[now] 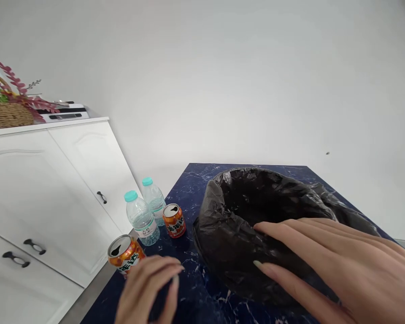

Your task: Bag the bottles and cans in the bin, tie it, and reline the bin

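A bin lined with a black plastic bag (229, 252) stands on the dark blue marbled table, its wide mouth facing up. Across its near right side lies my right hand (327, 256), fingers stretched out, thumb apart, resting on or just over the bag. My left hand (151, 288) hovers low over the table with fingers loosely curled and nothing visible in them. Just behind it is an orange soda can (124, 254), partly covered by that hand. A second orange soda can (174, 220) stands farther back, beside two clear bottles with turquoise caps, the nearer bottle (141, 218) and the farther bottle (154, 198).
The marbled table (202, 173) reaches back to a white wall (243, 85). On the left, a white cabinet (54, 180) with black handles carries a wicker basket (10, 114) with reddish leaves and a white device (65, 114).
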### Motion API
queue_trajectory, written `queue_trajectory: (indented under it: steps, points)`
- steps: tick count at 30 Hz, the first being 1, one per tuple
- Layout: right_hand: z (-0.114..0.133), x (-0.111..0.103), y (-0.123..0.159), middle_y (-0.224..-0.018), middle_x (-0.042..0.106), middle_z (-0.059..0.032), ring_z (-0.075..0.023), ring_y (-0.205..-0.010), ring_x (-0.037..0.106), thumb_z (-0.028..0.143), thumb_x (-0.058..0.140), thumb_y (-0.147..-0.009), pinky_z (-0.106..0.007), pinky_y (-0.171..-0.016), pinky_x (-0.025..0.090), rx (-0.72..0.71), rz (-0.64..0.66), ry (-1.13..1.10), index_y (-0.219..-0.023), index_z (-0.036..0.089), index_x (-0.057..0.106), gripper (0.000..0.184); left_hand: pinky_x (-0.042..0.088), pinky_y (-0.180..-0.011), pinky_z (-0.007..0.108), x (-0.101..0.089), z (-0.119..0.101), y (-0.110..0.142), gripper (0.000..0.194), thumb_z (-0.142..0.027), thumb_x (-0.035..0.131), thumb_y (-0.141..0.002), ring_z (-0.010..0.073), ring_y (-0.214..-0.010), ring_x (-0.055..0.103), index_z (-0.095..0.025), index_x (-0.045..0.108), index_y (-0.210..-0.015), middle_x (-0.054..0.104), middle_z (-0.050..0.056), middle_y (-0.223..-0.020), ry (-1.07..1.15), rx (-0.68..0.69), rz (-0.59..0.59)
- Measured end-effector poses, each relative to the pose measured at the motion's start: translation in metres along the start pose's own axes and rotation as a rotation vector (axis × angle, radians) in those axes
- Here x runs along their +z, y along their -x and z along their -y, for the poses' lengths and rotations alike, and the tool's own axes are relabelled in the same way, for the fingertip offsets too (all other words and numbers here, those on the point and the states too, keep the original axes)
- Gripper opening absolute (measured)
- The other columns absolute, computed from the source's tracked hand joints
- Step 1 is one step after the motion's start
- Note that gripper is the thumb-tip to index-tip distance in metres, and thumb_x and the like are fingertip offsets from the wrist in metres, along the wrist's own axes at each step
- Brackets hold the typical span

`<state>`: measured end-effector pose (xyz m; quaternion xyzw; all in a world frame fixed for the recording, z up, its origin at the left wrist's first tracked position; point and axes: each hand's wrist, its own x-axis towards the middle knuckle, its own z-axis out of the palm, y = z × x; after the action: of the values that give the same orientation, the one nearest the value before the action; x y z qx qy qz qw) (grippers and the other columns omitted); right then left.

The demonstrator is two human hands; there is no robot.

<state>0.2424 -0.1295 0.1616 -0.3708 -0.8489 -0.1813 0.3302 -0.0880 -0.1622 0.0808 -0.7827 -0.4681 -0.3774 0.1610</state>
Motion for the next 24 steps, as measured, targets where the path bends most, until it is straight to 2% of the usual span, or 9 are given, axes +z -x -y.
queue_trajectory:
  steps: [3, 5, 7, 9, 12, 16, 19, 21, 24]
  points:
    - [-0.008, -0.002, 0.004, -0.114, 0.081, -0.0079, -0.0283, -0.095, 0.080, 0.039, 0.047, -0.110, -0.044, -0.083, 0.063, -0.040, -0.054, -0.015, -0.141, 0.021, 0.059, 0.038, 0.054, -0.106, 0.044, -0.020, 0.012, -0.053, 0.024, -0.015, 0.070, -0.096, 0.0274, -0.112, 0.070, -0.025, 0.068, -0.117, 0.072, 0.009, -0.114, -0.174, -0.046, -0.291]
    - [-0.012, -0.003, 0.003, -0.118, 0.080, -0.0081, -0.0279, -0.099, 0.079, 0.038, 0.046, -0.111, -0.043, -0.086, 0.062, -0.057, -0.046, -0.032, -0.145, 0.020, 0.057, 0.040, 0.048, -0.114, 0.053, -0.026, 0.028, -0.084, 0.029, -0.030, 0.070, -0.098, 0.0351, -0.126, 0.064, -0.023, 0.065, -0.125, 0.068, 0.014, -0.125, -0.302, -0.114, -0.349]
    - [-0.013, -0.002, 0.001, -0.117, 0.080, -0.0089, -0.0277, -0.096, 0.079, 0.040, 0.044, -0.111, -0.043, -0.083, 0.063, -0.071, -0.029, -0.041, -0.145, 0.019, 0.057, 0.042, 0.040, -0.121, 0.060, -0.028, 0.048, -0.105, 0.045, -0.045, 0.063, -0.101, 0.0415, -0.139, 0.055, -0.019, 0.058, -0.138, 0.061, 0.020, -0.138, -0.366, -0.177, -0.288]
    - [-0.013, 0.000, -0.001, -0.115, 0.080, -0.0097, -0.0280, -0.092, 0.080, 0.041, 0.044, -0.111, -0.043, -0.078, 0.063, -0.078, -0.013, -0.046, -0.143, 0.018, 0.059, 0.043, 0.037, -0.122, 0.065, -0.028, 0.070, -0.115, 0.064, -0.056, 0.054, -0.103, 0.0469, -0.146, 0.047, -0.014, 0.046, -0.151, 0.053, 0.026, -0.148, -0.422, -0.284, -0.154]
    - [-0.010, 0.005, 0.000, -0.113, 0.080, -0.0097, -0.0282, -0.092, 0.079, 0.039, 0.043, -0.110, -0.044, -0.079, 0.063, -0.086, -0.028, -0.056, -0.141, 0.019, 0.060, 0.040, 0.041, -0.116, 0.067, -0.028, 0.099, -0.116, 0.081, -0.067, 0.045, -0.102, 0.0503, -0.140, 0.052, -0.008, 0.039, -0.156, 0.064, 0.028, -0.135, -0.483, -0.416, 0.029]
    - [-0.008, 0.012, 0.003, -0.114, 0.080, -0.0093, -0.0295, -0.094, 0.079, 0.039, 0.044, -0.110, -0.046, -0.082, 0.062, -0.098, -0.054, -0.057, -0.139, 0.020, 0.061, 0.039, 0.048, -0.107, 0.058, -0.026, 0.116, -0.108, 0.078, -0.067, 0.032, -0.103, 0.0435, -0.115, 0.069, -0.005, 0.051, -0.147, 0.074, 0.021, -0.108, -0.468, -0.451, 0.226]
    - [-0.009, 0.015, 0.005, -0.116, 0.080, -0.0088, -0.0298, -0.097, 0.078, 0.039, 0.047, -0.109, -0.046, -0.085, 0.061, -0.094, -0.036, -0.071, -0.141, 0.020, 0.061, 0.040, 0.053, -0.094, 0.051, -0.024, 0.114, -0.104, 0.071, -0.064, 0.029, -0.103, 0.0378, -0.092, 0.071, -0.011, 0.057, -0.141, 0.071, 0.012, -0.085, -0.450, -0.478, 0.275]
    - [-0.009, 0.015, 0.005, -0.116, 0.080, -0.0084, -0.0299, -0.098, 0.078, 0.042, 0.048, -0.109, -0.046, -0.086, 0.061, -0.087, -0.027, -0.081, -0.143, 0.020, 0.060, 0.042, 0.053, -0.087, 0.047, -0.023, 0.112, -0.103, 0.067, -0.063, 0.030, -0.103, 0.0366, -0.088, 0.070, -0.014, 0.059, -0.137, 0.071, 0.011, -0.086, -0.446, -0.501, 0.252]
    - [-0.010, 0.014, 0.007, -0.116, 0.080, -0.0084, -0.0298, -0.098, 0.078, 0.044, 0.048, -0.109, -0.047, -0.087, 0.062, -0.099, -0.035, -0.082, -0.145, 0.019, 0.058, 0.045, 0.052, -0.085, 0.046, -0.026, 0.113, -0.103, 0.061, -0.061, 0.034, -0.103, 0.0376, -0.094, 0.069, -0.016, 0.061, -0.133, 0.073, 0.013, -0.094, -0.432, -0.517, 0.205]
